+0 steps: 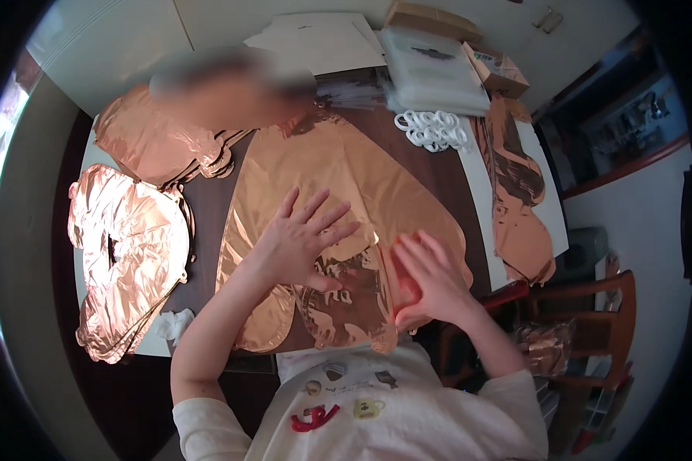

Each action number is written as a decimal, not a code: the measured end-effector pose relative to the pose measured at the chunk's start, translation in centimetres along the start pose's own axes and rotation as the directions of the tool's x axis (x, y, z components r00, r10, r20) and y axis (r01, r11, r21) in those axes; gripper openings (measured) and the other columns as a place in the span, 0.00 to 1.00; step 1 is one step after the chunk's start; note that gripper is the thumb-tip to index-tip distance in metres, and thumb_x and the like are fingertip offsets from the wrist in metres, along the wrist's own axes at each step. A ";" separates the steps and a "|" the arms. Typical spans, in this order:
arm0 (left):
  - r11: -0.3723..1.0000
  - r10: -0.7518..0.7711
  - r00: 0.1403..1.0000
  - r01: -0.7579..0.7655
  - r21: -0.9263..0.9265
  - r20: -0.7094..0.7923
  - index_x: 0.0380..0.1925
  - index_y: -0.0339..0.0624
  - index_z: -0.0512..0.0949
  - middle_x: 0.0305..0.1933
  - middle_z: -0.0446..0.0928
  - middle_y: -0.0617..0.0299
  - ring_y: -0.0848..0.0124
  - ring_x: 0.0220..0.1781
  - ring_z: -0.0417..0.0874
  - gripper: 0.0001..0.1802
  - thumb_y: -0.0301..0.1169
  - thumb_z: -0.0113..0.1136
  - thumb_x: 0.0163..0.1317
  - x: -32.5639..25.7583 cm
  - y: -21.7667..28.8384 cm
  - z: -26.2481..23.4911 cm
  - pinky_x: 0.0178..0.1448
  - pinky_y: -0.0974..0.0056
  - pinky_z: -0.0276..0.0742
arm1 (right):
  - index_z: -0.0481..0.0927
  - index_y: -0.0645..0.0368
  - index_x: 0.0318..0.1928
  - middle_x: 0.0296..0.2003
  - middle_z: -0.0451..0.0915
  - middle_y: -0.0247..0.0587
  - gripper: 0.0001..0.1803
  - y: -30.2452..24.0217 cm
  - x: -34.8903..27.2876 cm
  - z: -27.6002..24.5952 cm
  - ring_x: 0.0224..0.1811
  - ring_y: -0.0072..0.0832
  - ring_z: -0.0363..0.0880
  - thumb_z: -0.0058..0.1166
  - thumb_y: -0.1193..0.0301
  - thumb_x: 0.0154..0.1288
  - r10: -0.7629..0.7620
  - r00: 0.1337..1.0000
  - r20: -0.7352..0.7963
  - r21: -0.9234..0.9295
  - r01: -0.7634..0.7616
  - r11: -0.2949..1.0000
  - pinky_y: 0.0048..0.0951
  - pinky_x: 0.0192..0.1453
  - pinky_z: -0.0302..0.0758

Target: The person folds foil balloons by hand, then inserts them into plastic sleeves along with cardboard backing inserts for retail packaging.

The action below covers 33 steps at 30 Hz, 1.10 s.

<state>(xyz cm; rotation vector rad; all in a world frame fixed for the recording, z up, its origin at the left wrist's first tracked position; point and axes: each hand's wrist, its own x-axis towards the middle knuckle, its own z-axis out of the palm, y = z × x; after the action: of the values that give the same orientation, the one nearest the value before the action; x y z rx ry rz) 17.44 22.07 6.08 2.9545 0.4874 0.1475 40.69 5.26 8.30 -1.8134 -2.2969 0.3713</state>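
Note:
A large flat rose-gold foil balloon lies across the middle of the dark table, its near edge close to my body. Over its left-centre part is my left hand, palm down with the fingers spread and nothing held. My right hand is at the foil's right side, fingers stretched out, with a reddish glow on the foil beside it. Whether either palm presses on the foil or hovers just above it, I cannot tell. Wrinkles and dark reflections show in the foil between the hands.
More flat foil balloons lie at the back left, and a shiny stack sits at the left edge. Folded foil rests at the right. White rings, clear plastic bags and a cardboard box stand behind. A wooden chair is at right.

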 end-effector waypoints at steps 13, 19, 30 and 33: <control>1.000 0.002 1.000 -0.002 0.003 -0.006 0.67 0.62 0.60 0.72 0.56 0.64 0.55 0.74 0.52 0.54 0.71 0.55 0.39 0.0 0.0 0.2 0.73 0.39 0.40 | 0.70 0.60 0.40 0.28 0.77 0.45 0.20 -1.1 -5.1 1.2 0.35 0.41 0.78 0.65 0.65 0.52 0.532 0.839 -0.114 0.425 -0.443 0.789 0.39 0.42 0.74; 1.000 -0.005 1.000 0.005 -0.003 -0.009 0.66 0.62 0.60 0.71 0.57 0.63 0.55 0.74 0.53 0.53 0.71 0.56 0.39 -0.2 0.0 0.2 0.73 0.39 0.40 | 0.65 0.65 0.55 0.41 0.77 0.39 0.26 -1.7 -6.6 1.1 0.42 0.19 0.77 0.60 0.79 0.56 0.422 0.892 0.165 0.937 -0.275 0.214 0.25 0.41 0.78; 1.000 0.000 1.000 0.000 0.010 -0.005 0.66 0.62 0.61 0.71 0.57 0.63 0.55 0.73 0.53 0.53 0.71 0.55 0.39 0.0 0.0 0.0 0.73 0.39 0.41 | 0.74 0.58 0.29 0.41 0.75 0.43 0.12 -7.4 -4.4 3.2 0.45 0.42 0.76 0.64 0.77 0.45 0.201 0.862 -0.466 0.455 0.039 0.890 0.37 0.46 0.74; 1.000 0.003 1.000 -0.003 0.014 -0.005 0.66 0.62 0.61 0.71 0.57 0.63 0.55 0.73 0.54 0.52 0.71 0.56 0.39 0.0 0.0 -0.1 0.72 0.39 0.41 | 0.75 0.59 0.30 0.46 0.75 0.44 0.10 -7.7 -3.0 4.0 0.55 0.44 0.74 0.63 0.77 0.47 -0.001 0.901 -0.434 0.328 0.159 0.931 0.40 0.56 0.75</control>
<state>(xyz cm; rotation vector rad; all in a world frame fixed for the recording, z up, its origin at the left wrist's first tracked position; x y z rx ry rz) 17.47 22.06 6.20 2.9692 0.4868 0.1525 33.07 0.30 6.94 -1.4419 -1.8530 0.3134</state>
